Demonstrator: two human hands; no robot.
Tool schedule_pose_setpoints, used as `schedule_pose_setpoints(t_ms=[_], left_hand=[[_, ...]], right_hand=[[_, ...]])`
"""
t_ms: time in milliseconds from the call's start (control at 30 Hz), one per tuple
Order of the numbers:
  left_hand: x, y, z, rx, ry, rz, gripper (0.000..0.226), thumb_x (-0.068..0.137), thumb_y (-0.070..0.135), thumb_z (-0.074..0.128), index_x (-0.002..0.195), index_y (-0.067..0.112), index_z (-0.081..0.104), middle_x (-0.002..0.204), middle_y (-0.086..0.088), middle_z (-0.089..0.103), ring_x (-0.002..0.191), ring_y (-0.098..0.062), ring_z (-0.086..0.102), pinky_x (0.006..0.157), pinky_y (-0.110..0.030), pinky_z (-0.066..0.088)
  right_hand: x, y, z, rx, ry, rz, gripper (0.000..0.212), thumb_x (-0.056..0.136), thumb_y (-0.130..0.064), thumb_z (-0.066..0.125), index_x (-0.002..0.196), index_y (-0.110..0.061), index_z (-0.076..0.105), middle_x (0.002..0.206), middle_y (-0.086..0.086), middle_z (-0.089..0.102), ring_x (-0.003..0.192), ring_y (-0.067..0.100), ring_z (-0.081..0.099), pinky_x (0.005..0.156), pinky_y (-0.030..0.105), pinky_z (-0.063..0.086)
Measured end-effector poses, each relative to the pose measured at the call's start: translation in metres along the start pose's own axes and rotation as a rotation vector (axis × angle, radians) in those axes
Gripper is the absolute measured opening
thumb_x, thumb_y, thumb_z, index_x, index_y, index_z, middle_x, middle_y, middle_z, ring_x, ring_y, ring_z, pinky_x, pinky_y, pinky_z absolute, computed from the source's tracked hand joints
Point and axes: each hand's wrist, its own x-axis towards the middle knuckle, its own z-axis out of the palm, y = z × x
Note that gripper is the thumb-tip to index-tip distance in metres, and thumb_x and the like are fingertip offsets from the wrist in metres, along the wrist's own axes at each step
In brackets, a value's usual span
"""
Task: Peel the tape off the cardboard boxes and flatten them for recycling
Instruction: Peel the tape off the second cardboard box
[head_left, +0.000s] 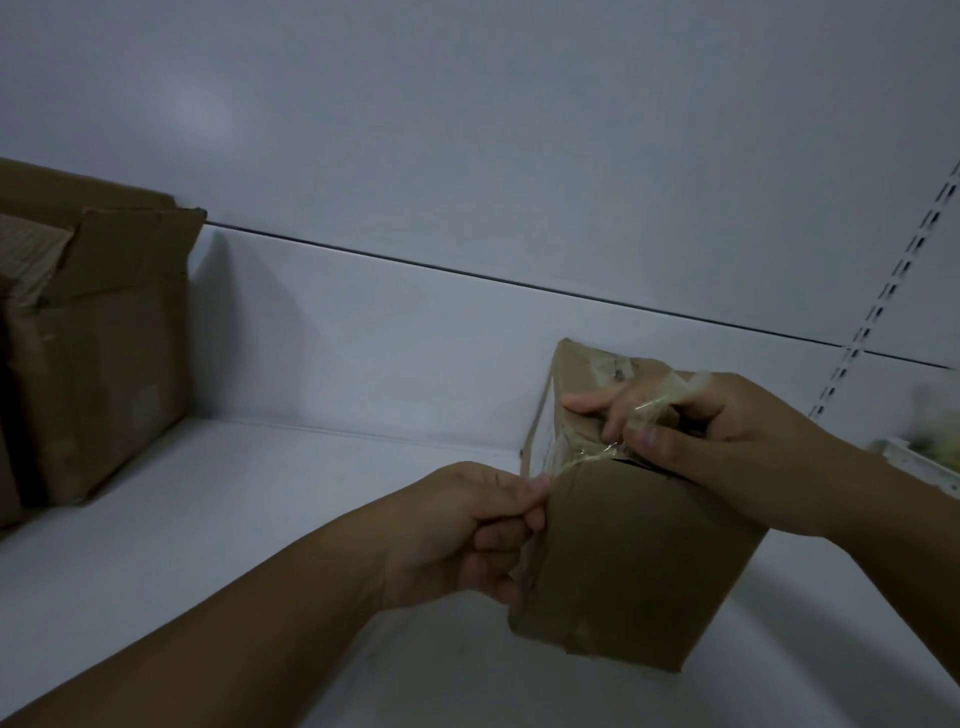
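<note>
The left hand (483, 525) pinched the box (639, 561) edge to steady it while the right hand (727, 441) pinched the tape (649, 410) for peeling.

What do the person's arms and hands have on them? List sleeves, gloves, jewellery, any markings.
Nothing is worn. The left hand and right hand have no gloves, and no ring, watch or band shows at either wrist. The left forearm and right forearm are bare, with no sleeve in frame. No markings can be made out in the dim light.
</note>
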Motion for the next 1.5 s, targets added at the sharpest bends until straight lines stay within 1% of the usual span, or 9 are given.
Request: schedule_pose_setpoints(t_ms=[167, 333, 600, 800, 1000, 1100, 1167, 1300, 1500], left_hand=[[0.002, 0.0, 0.005, -0.143, 0.056, 0.08, 0.021, 0.074, 0.021, 0.059, 0.055, 0.011, 0.057, 0.033, 0.006, 0.035, 0.026, -0.006, 0.033, 0.039, -0.02, 0.045], [0.003, 0.001, 0.011, -0.048, 0.23, 0.274, 0.02, 0.066, 0.025, 0.06, 0.049, 0.015, 0.056, 0.033, 0.004, 0.032, 0.026, -0.008, 0.029, 0.039, -0.022, 0.042], [-0.005, 0.012, 0.011, 0.12, 0.409, 0.474, 0.028, 0.072, 0.016, 0.059, 0.044, 0.016, 0.054, 0.029, 0.004, 0.031, 0.024, -0.01, 0.027, 0.041, -0.023, 0.043], [-0.018, 0.062, 0.027, 0.47, 0.478, 0.703, 0.034, 0.087, 0.025, 0.049, 0.056, 0.017, 0.061, 0.04, -0.001, 0.048, 0.049, -0.019, 0.059, 0.063, -0.025, 0.056], [0.0, 0.081, 0.068, 0.743, 0.478, 0.676, 0.032, 0.094, 0.025, 0.045, 0.066, 0.015, 0.057, 0.057, -0.001, 0.061, 0.059, -0.014, 0.06, 0.064, -0.032, 0.057], [0.005, 0.073, 0.075, 0.863, 0.497, 0.625, 0.031, 0.091, 0.036, 0.049, 0.072, 0.013, 0.057, 0.067, -0.008, 0.065, 0.067, -0.023, 0.062, 0.077, -0.048, 0.055], [0.004, 0.07, 0.075, 0.871, 0.522, 0.61, 0.033, 0.081, 0.049, 0.055, 0.07, 0.018, 0.056, 0.073, -0.015, 0.064, 0.069, -0.029, 0.06, 0.077, -0.052, 0.053], [-0.003, 0.068, 0.062, 1.113, 0.83, 0.667, 0.031, 0.071, 0.05, 0.062, 0.063, 0.024, 0.049, 0.067, -0.001, 0.063, 0.067, -0.015, 0.059, 0.061, -0.023, 0.05], [-0.005, 0.053, 0.061, 1.137, 0.803, 0.616, 0.009, 0.085, 0.028, 0.059, 0.081, 0.036, 0.059, 0.074, 0.018, 0.066, 0.074, 0.005, 0.061, 0.063, -0.005, 0.043]], right_hand=[[0.0, 0.0, -0.001, -0.022, 0.002, 0.029, 0.03, 0.075, -0.057, 0.052, 0.084, -0.03, 0.065, 0.113, -0.031, 0.063, 0.11, -0.009, 0.055, 0.091, 0.029, 0.045], [0.0, -0.001, -0.001, -0.119, 0.005, 0.05, 0.04, 0.069, -0.068, 0.041, 0.087, -0.04, 0.062, 0.109, -0.008, 0.067, 0.102, 0.015, 0.061, 0.089, 0.047, 0.048], [0.0, 0.0, -0.001, -0.078, -0.037, 0.067, 0.038, 0.079, -0.071, 0.032, 0.099, -0.049, 0.057, 0.11, -0.015, 0.066, 0.099, 0.001, 0.058, 0.09, 0.022, 0.046], [-0.001, -0.001, -0.003, -0.041, -0.068, 0.047, 0.068, 0.067, -0.076, 0.028, 0.103, -0.03, 0.062, 0.11, -0.003, 0.065, 0.103, 0.013, 0.058, 0.095, 0.041, 0.045], [0.013, 0.004, -0.009, 0.069, -0.124, 0.061, 0.009, 0.088, -0.033, 0.052, 0.085, -0.033, 0.06, 0.087, -0.015, 0.06, 0.095, 0.006, 0.055, 0.084, 0.019, 0.039], [0.008, -0.002, -0.013, 0.225, -0.062, -0.005, 0.012, 0.092, -0.029, 0.052, 0.093, -0.026, 0.064, 0.088, -0.015, 0.068, 0.088, -0.003, 0.062, 0.077, 0.014, 0.044], [0.005, 0.0, -0.012, 0.182, -0.005, -0.01, 0.02, 0.093, -0.031, 0.05, 0.1, -0.022, 0.066, 0.099, -0.004, 0.069, 0.094, 0.007, 0.064, 0.086, 0.03, 0.049], [0.006, -0.001, -0.009, 0.122, 0.025, -0.011, 0.021, 0.093, -0.032, 0.05, 0.091, -0.021, 0.068, 0.093, 0.005, 0.066, 0.085, 0.015, 0.063, 0.082, 0.037, 0.049], [0.006, -0.001, -0.006, 0.137, 0.079, 0.001, 0.022, 0.093, -0.03, 0.049, 0.079, -0.025, 0.065, 0.08, 0.001, 0.061, 0.071, 0.012, 0.057, 0.07, 0.031, 0.045]])
